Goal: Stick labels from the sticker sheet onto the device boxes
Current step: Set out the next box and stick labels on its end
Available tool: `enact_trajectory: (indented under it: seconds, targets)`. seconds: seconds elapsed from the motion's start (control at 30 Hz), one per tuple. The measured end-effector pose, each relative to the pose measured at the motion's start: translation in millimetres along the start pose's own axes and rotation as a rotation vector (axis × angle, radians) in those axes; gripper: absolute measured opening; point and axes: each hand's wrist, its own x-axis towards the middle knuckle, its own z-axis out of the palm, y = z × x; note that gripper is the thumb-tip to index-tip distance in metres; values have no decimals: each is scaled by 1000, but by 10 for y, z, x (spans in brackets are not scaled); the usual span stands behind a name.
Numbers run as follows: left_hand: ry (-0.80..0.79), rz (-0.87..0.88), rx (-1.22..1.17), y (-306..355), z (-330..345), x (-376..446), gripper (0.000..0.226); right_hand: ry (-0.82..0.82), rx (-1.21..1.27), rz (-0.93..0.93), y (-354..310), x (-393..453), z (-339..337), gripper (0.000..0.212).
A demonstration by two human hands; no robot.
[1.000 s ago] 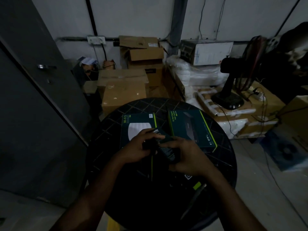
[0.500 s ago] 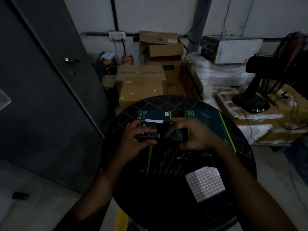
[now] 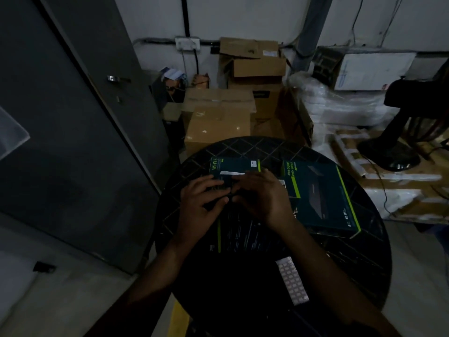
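— What's going on at the round table [image 3: 359, 263]?

— Both hands meet over the middle, on a small dark box [image 3: 222, 184] held above a larger box lying flat [image 3: 243, 239]. The left hand [image 3: 201, 205] has its fingers curled along the small box's near-left side. The right hand [image 3: 261, 198] covers its right end, fingers bent over the top. It's too dim to tell whether a label is pinched under a fingertip.

— Why hold it like that?

— I'd guess one hand steadies the box while the other presses on its face, so a sticker would lie flat.

— Where's the sticker sheet?

— The sticker sheet [image 3: 292, 280] lies at the near right of the table, half tucked under the right forearm, close by for the next label.

— And the other boxes?

— A Wi-Fi box [image 3: 233, 164] sits just beyond the hands with a small white label near its far right corner. A switch box [image 3: 323, 195] lies to the right, clear of the hands, probably waiting.
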Motion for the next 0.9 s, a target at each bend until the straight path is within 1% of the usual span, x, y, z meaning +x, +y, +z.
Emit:
enact_trajectory:
  seconds: [0.1,0.17,0.23,0.3,0.37,0.47,0.53,0.6,0.7,0.8,0.9]
  targets:
    - [45,-29,-34,-14,51,-35,18,74,27,37,-30,-63,44,14]
    - [22,-31,-39,-10,44,-42,18,77,21,29,-21,-93,16,12]
    - [-10,-32,-70,-29,17,-35,18,72,-68,43,38,-137,-53,13]
    - [-32,-37,-132,-72,-18,-15,17,94,-130,114,131,-206,-140,16]
    - [-27,-62,-184,-119,-49,9,17,156,-111,186,222,-287,-207,15]
    - [-57,-89,-197,-174,-92,46,17,201,-28,230,322,-375,-257,11]
    - [-88,-80,-160,-189,-122,77,17,219,96,295,352,-405,-285,15]
    - [-93,-90,-142,-203,-136,97,17,272,214,376,378,-422,-328,16]
    - [-69,-157,-215,-225,-162,104,20,331,271,434,430,-444,-358,14]
    - [-60,-263,-377,-260,-217,97,19,291,375,382,540,-541,-398,10]
    - [-55,-287,-478,-264,-260,63,22,223,504,378,674,-639,-455,9]
